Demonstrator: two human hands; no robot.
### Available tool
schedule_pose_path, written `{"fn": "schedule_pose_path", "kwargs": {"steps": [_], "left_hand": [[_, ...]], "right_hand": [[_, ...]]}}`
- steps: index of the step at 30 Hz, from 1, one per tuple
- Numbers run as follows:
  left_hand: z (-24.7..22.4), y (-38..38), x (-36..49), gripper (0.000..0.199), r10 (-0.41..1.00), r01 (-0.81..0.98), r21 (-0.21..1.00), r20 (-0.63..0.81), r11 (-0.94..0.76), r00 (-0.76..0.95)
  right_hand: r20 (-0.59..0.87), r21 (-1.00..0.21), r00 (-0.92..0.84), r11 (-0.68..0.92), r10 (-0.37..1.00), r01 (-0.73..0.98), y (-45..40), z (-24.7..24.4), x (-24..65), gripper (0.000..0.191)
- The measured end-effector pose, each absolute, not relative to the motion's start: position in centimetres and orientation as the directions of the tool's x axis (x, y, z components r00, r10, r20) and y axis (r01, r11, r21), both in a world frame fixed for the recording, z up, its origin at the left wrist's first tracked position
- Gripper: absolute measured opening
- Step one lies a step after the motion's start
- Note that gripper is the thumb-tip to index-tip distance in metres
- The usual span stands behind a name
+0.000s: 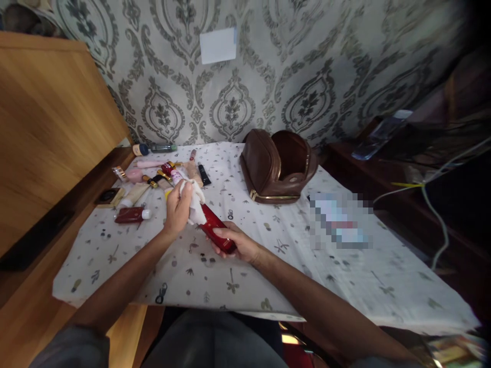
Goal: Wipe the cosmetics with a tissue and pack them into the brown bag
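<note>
Right fingers (226, 233) close round red bottle (215, 225), left fingers (185, 195) round white cloth (196, 197); cosmetics (149, 181) at ten o'clock, bag (261, 166) at one.

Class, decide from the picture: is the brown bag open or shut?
Open: the brown bag gapes at the top, its inside showing.

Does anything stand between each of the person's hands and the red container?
Between the left hand and the red container is a white cloth, at the container's far end. The right hand holds it directly, with nothing visible between.
</note>
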State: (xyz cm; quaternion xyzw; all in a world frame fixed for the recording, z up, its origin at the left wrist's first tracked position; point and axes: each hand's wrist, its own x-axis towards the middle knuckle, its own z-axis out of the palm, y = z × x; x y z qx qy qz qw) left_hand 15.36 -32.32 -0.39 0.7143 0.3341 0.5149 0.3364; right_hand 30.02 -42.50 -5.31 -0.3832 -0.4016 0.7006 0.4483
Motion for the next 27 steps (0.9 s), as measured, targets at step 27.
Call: {"fn": "schedule_pose_path", "kwargs": {"steps": [27], "left_hand": [[-3.1,-36.3,17.9,0.056,0.803,-0.154,0.958,0.285,-0.24,0.524]], "right_hand": [[0.214,-0.927,0.079,0.176,0.974,0.332,-42.5,-6.5,29.7,0.047]]}}
